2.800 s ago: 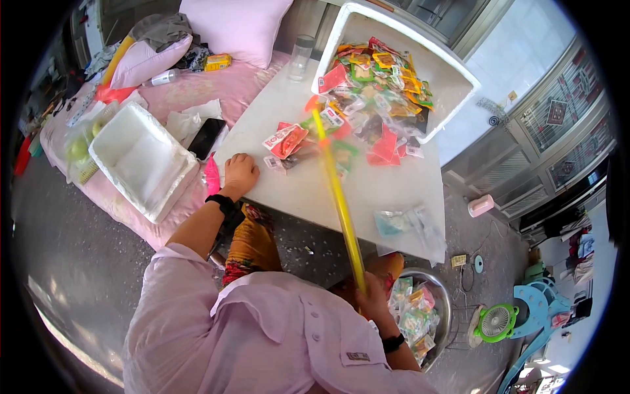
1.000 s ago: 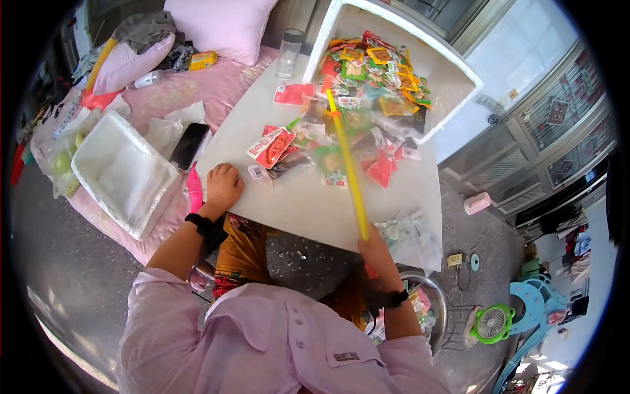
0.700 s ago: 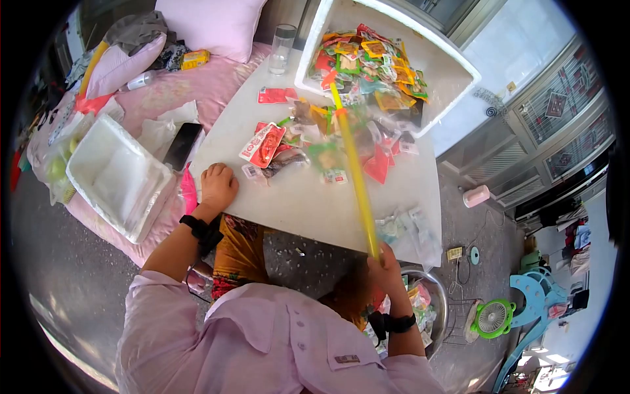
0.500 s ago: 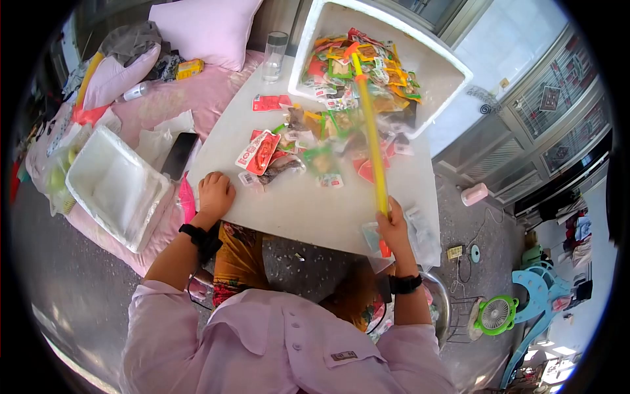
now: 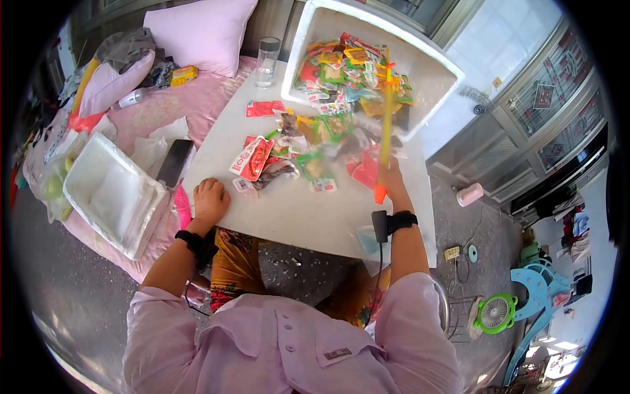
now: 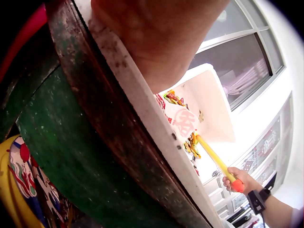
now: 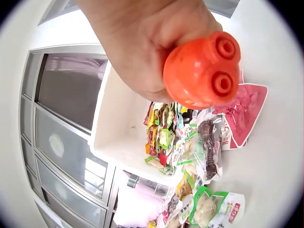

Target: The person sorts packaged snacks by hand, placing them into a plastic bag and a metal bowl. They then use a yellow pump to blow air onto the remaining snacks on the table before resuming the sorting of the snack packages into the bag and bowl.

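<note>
My right hand (image 5: 392,178) grips a long yellow stick (image 5: 386,125) near its lower end, above the right side of the table. Its orange end cap (image 7: 202,71), with two round knobs, points at the right wrist camera. The far orange tip overlaps the heap of snack packets (image 5: 331,72) in the white foam box. More packets spill onto the table, among them a red one (image 5: 252,159), a green-edged one (image 5: 316,172) and a pink-red one (image 5: 364,171) beside the right hand. My left hand (image 5: 210,200) rests on the table's left front edge, holding nothing.
The foam box (image 5: 433,98) lies tipped towards me at the table's back. A lidded glass (image 5: 266,62) stands left of it. A plastic bag (image 5: 374,240) lies at the front right edge. On the bed are a white foam tray (image 5: 111,197) and a phone (image 5: 174,163).
My right hand has moved from beside my lap forward over the table, and the stick has swung rightward, standing steeper in view. A red packet from the box's rim now lies nearer the glass.
</note>
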{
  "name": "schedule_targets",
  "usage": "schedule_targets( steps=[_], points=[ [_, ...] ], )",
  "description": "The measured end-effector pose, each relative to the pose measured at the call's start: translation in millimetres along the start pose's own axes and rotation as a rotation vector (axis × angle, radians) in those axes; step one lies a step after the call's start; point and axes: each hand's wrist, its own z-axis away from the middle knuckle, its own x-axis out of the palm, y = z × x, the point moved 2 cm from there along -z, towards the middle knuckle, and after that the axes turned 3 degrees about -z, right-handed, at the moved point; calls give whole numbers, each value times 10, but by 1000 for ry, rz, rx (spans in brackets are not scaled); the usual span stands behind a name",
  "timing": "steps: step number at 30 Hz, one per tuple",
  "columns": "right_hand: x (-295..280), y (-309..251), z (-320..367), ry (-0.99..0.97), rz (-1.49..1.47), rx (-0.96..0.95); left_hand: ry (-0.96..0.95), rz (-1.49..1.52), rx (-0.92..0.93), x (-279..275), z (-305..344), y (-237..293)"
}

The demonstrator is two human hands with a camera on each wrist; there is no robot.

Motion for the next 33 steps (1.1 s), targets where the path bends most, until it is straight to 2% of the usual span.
schedule_targets(
  steps=[1,4,10,13,16,19,25,28,30,33],
  points=[
    [14,-124,251,3,18,25,2,-6,1,-2,-1,2],
    [-64,-36,626,-61,-66,156,9,-22,10,-9,-3,19],
    [-318,84,1406,-132,-14,69,54,-19,34,8,8,23],
    [-450,-53,1780,-103,-97,232,57,-29,49,10,6,17],
    [-536,5,1929,-23,-129,146,61,-33,51,12,2,17],
    [-506,-29,1738,38,-137,58,64,-25,55,15,14,20],
    [-360,-226,642,43,-222,79,42,-28,20,16,-6,6],
    [-237,-429,252,-32,-210,50,5,-26,-1,-1,-7,16],
    [-66,-120,-70,-37,-108,-111,-4,-23,-11,-1,-8,16],
    [80,-2,23,-38,83,-259,-21,-27,-20,-5,-14,24]
  ],
)
